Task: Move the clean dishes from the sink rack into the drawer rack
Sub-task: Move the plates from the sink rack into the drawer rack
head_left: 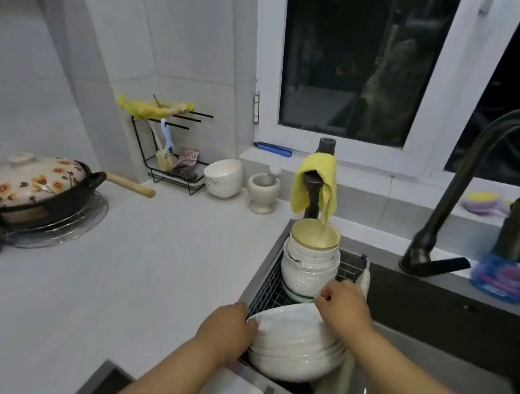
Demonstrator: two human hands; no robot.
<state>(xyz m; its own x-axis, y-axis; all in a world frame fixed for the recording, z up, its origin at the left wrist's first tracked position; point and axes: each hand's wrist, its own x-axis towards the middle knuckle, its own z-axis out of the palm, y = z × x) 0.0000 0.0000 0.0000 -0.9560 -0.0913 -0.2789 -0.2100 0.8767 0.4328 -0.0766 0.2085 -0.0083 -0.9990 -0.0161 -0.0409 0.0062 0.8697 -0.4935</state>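
A wire sink rack (266, 289) sits in the left part of the sink. In its near end lies a stack of white plates (296, 342), tilted toward me. Behind it stands a tall stack of white bowls (309, 266) with a gold-rimmed bowl on top. My left hand (227, 331) grips the left edge of the plate stack. My right hand (345, 307) rests on the stack's far right rim, fingers curled over it. The drawer rack is not in view.
A dark faucet (490, 189) arches over the sink on the right, with a blue bottle (507, 271) beside it. A yellow cloth (316, 183) hangs on a tap behind the bowls. On the counter stand a flowered clay pot (33, 186), a mortar (262, 190) and a white bowl (224, 177).
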